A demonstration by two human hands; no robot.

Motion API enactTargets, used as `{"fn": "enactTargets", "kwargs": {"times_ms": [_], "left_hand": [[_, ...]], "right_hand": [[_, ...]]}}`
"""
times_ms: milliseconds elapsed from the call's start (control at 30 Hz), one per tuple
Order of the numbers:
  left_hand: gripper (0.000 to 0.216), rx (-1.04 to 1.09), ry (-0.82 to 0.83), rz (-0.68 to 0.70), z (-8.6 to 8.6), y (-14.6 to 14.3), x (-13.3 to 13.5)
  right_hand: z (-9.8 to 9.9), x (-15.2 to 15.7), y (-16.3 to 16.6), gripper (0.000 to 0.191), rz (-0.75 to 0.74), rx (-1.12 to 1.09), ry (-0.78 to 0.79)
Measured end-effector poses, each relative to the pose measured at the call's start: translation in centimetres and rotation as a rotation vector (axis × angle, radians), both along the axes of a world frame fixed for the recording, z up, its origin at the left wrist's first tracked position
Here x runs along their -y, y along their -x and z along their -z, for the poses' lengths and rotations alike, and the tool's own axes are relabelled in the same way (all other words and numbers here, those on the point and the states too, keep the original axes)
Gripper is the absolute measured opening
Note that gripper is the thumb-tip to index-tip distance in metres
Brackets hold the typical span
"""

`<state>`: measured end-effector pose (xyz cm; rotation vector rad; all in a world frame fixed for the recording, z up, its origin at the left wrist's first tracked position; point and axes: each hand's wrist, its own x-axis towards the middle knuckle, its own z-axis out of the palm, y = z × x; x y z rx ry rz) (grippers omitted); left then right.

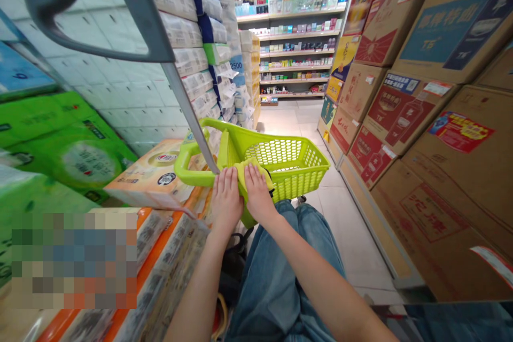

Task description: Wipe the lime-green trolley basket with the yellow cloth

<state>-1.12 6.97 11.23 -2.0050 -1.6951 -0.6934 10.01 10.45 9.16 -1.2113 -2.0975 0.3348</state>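
Note:
A lime-green wheeled shopping basket (288, 184) stands in front of my knees, with perforated sides and a loop-shaped end on the left. A metal pole (192, 112) rises from that end to a grey handle (152, 26) at upper left. My left hand (227, 197) is closed over the basket's near rim, beside the foot of the pole. Just right of it, my right hand (258, 192) presses a bunched yellow cloth (242, 173) with a dark edge against the same rim. The fingers of both hands point away from me; the palms are hidden.
Stacked cardboard cartons (444, 192) line the right side. On the left are green packs (60, 144), an orange-and-white carton (152, 171) and piled tissue packs (180, 37). A tiled aisle (292, 117) leads to stocked shelves (296, 35). My jeans-covered legs (296, 262) are close behind the basket.

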Motion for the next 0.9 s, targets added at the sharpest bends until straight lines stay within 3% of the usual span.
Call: {"fn": "enactTargets", "kwargs": {"times_ms": [200, 400, 567, 733, 900], "left_hand": [[0.075, -0.014, 0.039, -0.009, -0.2, -0.1, 0.3], [0.082, -0.148, 0.096, 0.022, -0.8, 0.9, 0.7], [0.082, -0.201, 0.096, 0.032, -0.9, 1.4, 0.9], [0.079, -0.179, 0.082, 0.014, -0.4, 1.1, 1.0], [0.080, -0.176, 0.097, 0.011, -0.2, 1.1, 1.1]], "right_hand": [[2.3, -1.5, -5.0, 0.092, 0.069, 0.076, -0.053], [3.9, -2.4, -9.2, 0.087, 0.183, 0.162, -0.030], [2.8, -2.1, -5.9, 0.084, 0.305, 0.120, 0.034], [0.7, -0.6, 0.0, 0.087, 0.145, 0.037, -0.002], [0.4, -0.2, -0.9, 0.087, 0.064, 0.086, -0.042]]}}
